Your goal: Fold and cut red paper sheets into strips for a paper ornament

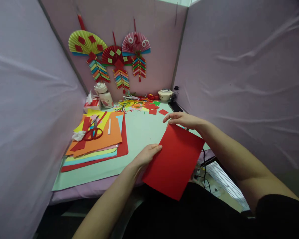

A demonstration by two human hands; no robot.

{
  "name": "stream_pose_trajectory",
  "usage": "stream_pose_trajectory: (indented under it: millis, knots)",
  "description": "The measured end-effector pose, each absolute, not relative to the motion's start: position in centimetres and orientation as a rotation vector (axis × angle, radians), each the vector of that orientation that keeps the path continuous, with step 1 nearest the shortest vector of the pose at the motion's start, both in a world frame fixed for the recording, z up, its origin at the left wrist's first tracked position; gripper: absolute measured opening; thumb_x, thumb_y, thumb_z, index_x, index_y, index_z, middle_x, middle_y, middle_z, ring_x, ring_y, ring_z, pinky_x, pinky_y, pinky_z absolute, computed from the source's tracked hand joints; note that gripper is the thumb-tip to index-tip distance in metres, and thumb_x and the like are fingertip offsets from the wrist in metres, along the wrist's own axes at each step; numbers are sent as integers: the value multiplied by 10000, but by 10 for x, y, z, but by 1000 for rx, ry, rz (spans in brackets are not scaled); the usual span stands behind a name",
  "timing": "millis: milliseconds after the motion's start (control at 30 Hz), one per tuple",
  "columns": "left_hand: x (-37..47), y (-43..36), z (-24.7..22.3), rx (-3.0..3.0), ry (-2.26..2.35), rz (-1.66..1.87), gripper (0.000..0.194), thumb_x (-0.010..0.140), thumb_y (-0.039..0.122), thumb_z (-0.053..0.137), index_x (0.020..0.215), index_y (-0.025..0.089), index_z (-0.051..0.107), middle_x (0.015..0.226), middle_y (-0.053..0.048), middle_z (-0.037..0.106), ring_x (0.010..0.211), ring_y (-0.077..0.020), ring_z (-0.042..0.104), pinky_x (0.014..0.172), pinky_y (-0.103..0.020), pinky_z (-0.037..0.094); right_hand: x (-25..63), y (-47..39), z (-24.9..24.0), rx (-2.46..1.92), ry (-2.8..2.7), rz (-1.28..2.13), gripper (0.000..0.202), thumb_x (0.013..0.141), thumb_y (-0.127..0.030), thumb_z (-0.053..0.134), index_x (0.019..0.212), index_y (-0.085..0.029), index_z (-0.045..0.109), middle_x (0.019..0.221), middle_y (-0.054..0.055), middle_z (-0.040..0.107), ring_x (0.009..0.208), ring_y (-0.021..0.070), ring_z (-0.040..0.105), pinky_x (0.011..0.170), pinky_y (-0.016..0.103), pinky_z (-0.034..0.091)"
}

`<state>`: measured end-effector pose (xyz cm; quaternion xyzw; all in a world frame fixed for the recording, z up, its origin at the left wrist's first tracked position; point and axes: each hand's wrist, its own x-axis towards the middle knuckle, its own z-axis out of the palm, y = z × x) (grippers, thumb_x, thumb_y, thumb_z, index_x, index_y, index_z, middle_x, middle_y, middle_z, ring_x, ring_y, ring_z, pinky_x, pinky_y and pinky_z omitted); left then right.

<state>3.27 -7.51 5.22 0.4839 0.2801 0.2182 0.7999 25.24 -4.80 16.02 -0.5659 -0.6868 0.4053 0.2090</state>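
A red sheet of paper (pixel 174 159) is held tilted in front of my body, over the table's near edge. My left hand (pixel 149 153) grips its left edge, thumb on top and the other fingers mostly hidden beneath. At the sheet's upper left corner, my right hand (pixel 181 119) has its fingers bent around the corner, with the fingertips pointing left. To the left lies a stack of coloured paper, an orange sheet (pixel 114 132) near its top. Red-handled scissors (pixel 93 133) and a white pen-like stick (pixel 109 126) rest on that stack.
Paper scraps (pixel 132 106) and small red squares (pixel 163 112) lie at the table's back. A tissue box (pixel 92 105), a pale jar (pixel 106 98), a round lidded container (pixel 165 95) and a phone (pixel 175 107) stand or lie there. Paper fan decorations (pixel 118 56) hang on the back wall.
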Motion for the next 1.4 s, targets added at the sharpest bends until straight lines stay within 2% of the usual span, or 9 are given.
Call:
stream_pose_trajectory:
  millis: [267, 600, 767, 967, 1033, 1100, 1233, 1300, 1400]
  knots:
    - [35, -77, 50, 1105, 661, 426, 380, 781, 474, 652, 925, 122, 662, 826, -88, 715, 768, -234, 672, 719, -345, 489, 263, -51, 158, -1502, -1833, 1084, 230, 834, -306, 544, 1046, -223, 575, 686, -43, 531, 529, 84, 476, 471, 187, 342]
    - [24, -77, 64, 1225, 740, 363, 332, 750, 467, 624, 844, 149, 642, 763, -46, 700, 732, -218, 656, 670, -313, 480, 274, -58, 173, -1464, -1665, 1008, 196, 829, -311, 586, 1007, -227, 586, 713, -27, 585, 541, 98, 528, 474, 198, 396]
    - [11, -76, 82, 1463, 776, 295, 330, 783, 439, 561, 867, 134, 655, 834, -56, 701, 762, -195, 633, 722, -306, 480, 292, -57, 178, -1397, -1620, 959, 182, 823, -300, 604, 993, -237, 588, 764, -7, 647, 588, 127, 586, 513, 232, 451]
    - [-15, -62, 127, 2062, 902, 435, 277, 846, 335, 495, 931, 189, 715, 939, -41, 729, 866, -216, 642, 795, -294, 492, 306, -74, 192, -1215, -1679, 574, 183, 868, -323, 569, 1010, -217, 617, 872, 35, 695, 782, 172, 658, 728, 334, 537]
    - [-22, -60, 138, 2263, 1029, 588, 298, 850, 251, 477, 1024, 218, 718, 968, -42, 737, 912, -232, 659, 834, -311, 498, 308, -88, 198, -1198, -1754, 357, 196, 882, -322, 562, 1033, -228, 645, 923, 44, 705, 866, 197, 666, 827, 388, 531]
    - [-26, -60, 138, 2464, 1164, 762, 412, 851, 152, 418, 1169, 224, 670, 1112, -50, 714, 1059, -246, 638, 941, -355, 476, 307, -101, 195, -1201, -1870, 137, 195, 897, -295, 552, 1044, -255, 674, 975, 40, 714, 941, 213, 661, 909, 428, 505]
    - [-27, -55, 97, 2774, 1254, 928, 529, 887, 60, 296, 1349, 169, 529, 1401, -98, 535, 1320, -225, 466, 1122, -420, 333, 303, -106, 138, -1190, -2110, -73, 256, 925, -206, 482, 1039, -268, 703, 1101, 46, 709, 1096, 221, 620, 1015, 458, 447]
    - [-28, -51, 65, 2844, 1270, 744, 509, 911, 70, 295, 1364, 148, 511, 1459, -131, 460, 1367, -241, 402, 1145, -440, 290, 302, -99, 88, -1209, -2098, -88, 276, 937, -198, 444, 1004, -229, 710, 1090, 80, 713, 1082, 222, 631, 1000, 465, 459]
    - [-32, -49, 27, 2811, 1206, 261, 459, 924, 304, 484, 1355, 150, 521, 1481, -175, 414, 1385, -315, 359, 1123, -492, 306, 304, -92, 23, -1275, -2223, 35, 223, 909, -221, 499, 955, -197, 716, 1097, 117, 709, 1066, 245, 640, 914, 451, 516]
